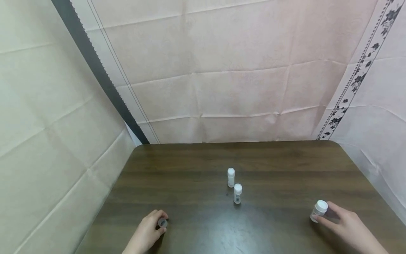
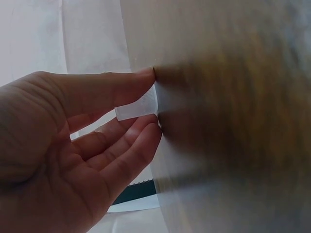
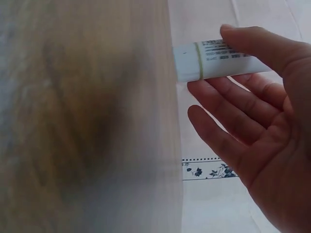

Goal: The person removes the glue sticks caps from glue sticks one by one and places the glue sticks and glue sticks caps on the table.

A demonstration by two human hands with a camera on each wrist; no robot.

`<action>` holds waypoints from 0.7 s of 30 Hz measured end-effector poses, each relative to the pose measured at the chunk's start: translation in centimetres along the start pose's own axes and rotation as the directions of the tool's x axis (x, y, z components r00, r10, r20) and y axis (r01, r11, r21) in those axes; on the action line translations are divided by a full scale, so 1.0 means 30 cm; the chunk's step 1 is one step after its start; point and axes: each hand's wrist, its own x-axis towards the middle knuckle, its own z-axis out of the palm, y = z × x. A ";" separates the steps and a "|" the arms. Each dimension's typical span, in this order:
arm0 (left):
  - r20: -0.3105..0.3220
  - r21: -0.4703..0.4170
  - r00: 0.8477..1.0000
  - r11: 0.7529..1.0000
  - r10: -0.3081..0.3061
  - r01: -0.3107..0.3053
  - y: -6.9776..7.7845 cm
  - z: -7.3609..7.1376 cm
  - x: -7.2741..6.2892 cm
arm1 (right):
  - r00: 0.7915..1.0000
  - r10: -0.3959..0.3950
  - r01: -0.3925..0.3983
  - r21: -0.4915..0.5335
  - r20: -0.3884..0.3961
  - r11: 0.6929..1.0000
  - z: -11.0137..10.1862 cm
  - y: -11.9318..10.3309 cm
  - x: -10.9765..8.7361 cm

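At the near left of the table, my left hand (image 1: 146, 228) holds a small translucent cup (image 1: 162, 222) between thumb and curled fingers. Its open round mouth faces up in the head view, and fine ridges mark its side (image 2: 141, 104) in the left wrist view. Over at the right, my right hand (image 1: 347, 224) grips a small bottle (image 1: 318, 211) with a white cap, thumb on one side and fingers on the other. Dark print covers part of the bottle's label (image 3: 216, 51) in the right wrist view, and its base is right at the tabletop.
Two more white-capped bottles stand upright near the middle of the table, one (image 1: 231, 178) slightly behind the other (image 1: 237, 194). The dark wooden table (image 1: 190, 158) ends at a hanging pale cloth (image 1: 222, 88), which also runs along both sides.
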 end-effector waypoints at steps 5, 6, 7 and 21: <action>-0.016 0.018 1.000 1.000 -0.001 0.002 0.006 0.001 0.000 | 0.997 0.049 -0.047 -0.027 0.059 0.999 0.003 0.026 -0.016; -0.016 0.019 1.000 1.000 -0.004 0.004 0.007 0.001 0.000 | 0.996 0.058 -0.056 -0.028 0.069 0.998 0.003 0.029 -0.019; -0.018 0.022 1.000 1.000 -0.004 0.005 0.008 0.001 0.001 | 0.995 0.067 -0.065 -0.028 0.076 0.998 0.004 0.033 -0.021; 0.006 0.023 1.000 1.000 -0.014 0.014 0.002 -0.001 0.010 | 0.991 0.105 -0.099 -0.067 0.085 0.993 0.006 0.060 -0.020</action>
